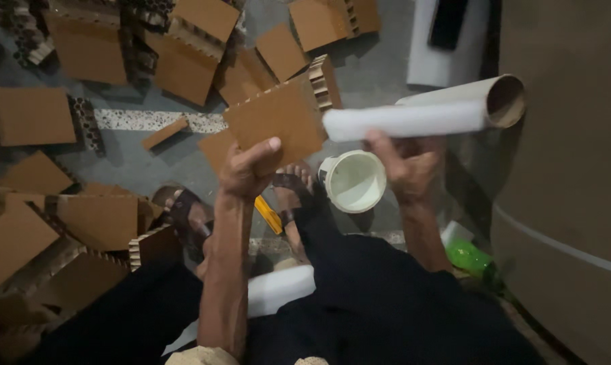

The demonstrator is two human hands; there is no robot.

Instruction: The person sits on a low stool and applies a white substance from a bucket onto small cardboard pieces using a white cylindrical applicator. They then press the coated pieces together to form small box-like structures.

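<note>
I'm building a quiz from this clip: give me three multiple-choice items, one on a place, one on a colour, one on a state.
1. Where is the white bucket?
A. on the floor between the two hands
B. on a shelf
C. in the left hand

2. What colour is the bottle at lower right?
A. red
B. green
C. blue

3. How is the cardboard tube?
A. lying on the floor
B. standing upright
C. held up in the right hand

Answers: 1 A, it sits by the sandalled feet; 2 B, its body is bright green; 3 C, the fingers grip it while the left hand holds a brown cardboard panel.
</note>
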